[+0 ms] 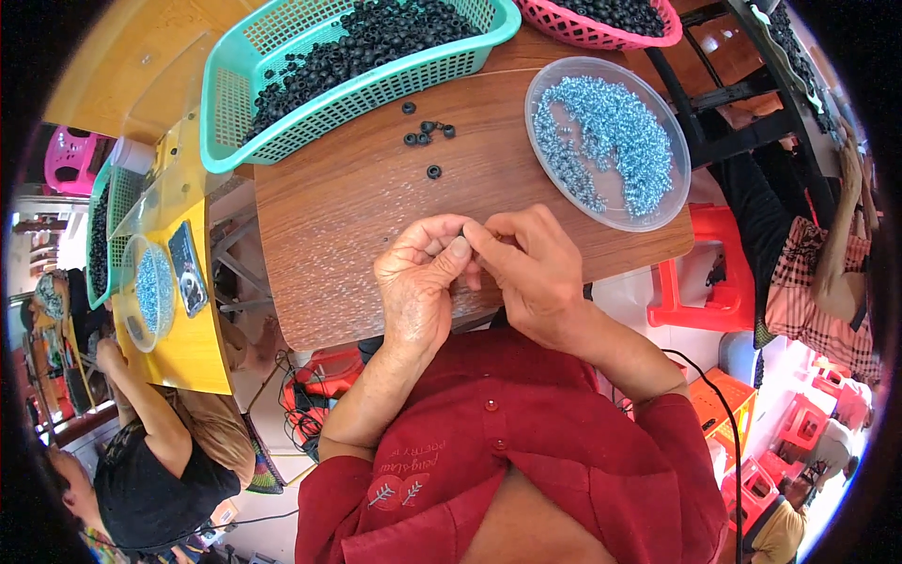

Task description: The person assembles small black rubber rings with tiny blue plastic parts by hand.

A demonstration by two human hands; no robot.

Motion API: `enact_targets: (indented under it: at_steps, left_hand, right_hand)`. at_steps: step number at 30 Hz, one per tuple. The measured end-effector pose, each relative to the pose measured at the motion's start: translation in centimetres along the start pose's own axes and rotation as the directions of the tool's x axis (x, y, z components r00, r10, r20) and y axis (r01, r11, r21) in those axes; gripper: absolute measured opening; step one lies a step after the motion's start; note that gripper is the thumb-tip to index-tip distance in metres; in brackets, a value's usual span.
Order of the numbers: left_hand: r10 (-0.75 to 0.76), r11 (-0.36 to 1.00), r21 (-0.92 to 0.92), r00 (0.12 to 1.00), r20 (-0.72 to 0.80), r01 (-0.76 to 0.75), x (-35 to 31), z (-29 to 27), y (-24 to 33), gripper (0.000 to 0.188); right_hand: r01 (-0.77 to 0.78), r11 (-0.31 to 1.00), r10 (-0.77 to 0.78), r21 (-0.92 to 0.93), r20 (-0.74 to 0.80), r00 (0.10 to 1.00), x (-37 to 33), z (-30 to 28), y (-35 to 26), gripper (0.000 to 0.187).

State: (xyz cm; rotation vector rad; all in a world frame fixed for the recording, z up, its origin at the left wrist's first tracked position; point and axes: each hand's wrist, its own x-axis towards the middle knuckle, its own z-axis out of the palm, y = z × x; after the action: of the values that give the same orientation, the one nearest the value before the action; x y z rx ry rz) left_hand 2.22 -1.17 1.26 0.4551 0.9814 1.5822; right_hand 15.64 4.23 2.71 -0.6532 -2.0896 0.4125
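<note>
My left hand (418,273) and my right hand (534,268) meet over the near part of the brown table (329,216). The left thumb and forefinger pinch a small black part (463,229), mostly hidden by the fingers. Against it press the closed fingertips of my right hand; whatever else they hold is covered. Beyond the hands lie a loose black ring-shaped part (433,172) and a small group of similar black parts (428,127). A round clear plastic tray (613,224) to the right holds many small blue-silver pieces (648,141).
A turquoise basket (362,99) of black parts stands at the far left, a pink basket (601,36) at the far right. Red stool (709,282) at right. Left, a person in black (164,479) sits by a yellow table (193,348) with another tray (150,291) and a phone (188,268).
</note>
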Motion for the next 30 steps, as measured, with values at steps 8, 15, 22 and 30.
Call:
enact_targets:
  at_steps: [8,15,22,30]
  left_hand:
    - [-0.007,1.000,-0.028,1.000,-0.026,0.006,0.6,-2.4,0.4,0.017]
    - [-0.010,1.000,-0.008,0.998,-0.059,0.009,0.7,-3.2,0.7,0.016]
    - [0.001,1.000,-0.014,0.997,-0.074,-0.002,1.4,-3.8,0.8,0.016]
    - [0.019,1.000,-0.022,0.993,-0.113,-0.021,2.7,-3.8,0.5,0.015]
  right_hand:
    - [-0.338,0.927,0.322,0.163,0.119,0.939,3.7,3.2,4.3,0.017]
    - [-0.174,0.947,0.170,-0.271,-0.041,0.985,7.3,7.6,8.5,0.016]
    - [-0.222,0.950,0.244,-0.221,0.078,0.967,6.6,8.1,9.1,0.018]
    - [-0.177,0.940,0.228,-0.291,0.151,0.962,8.1,9.4,9.9,0.013]
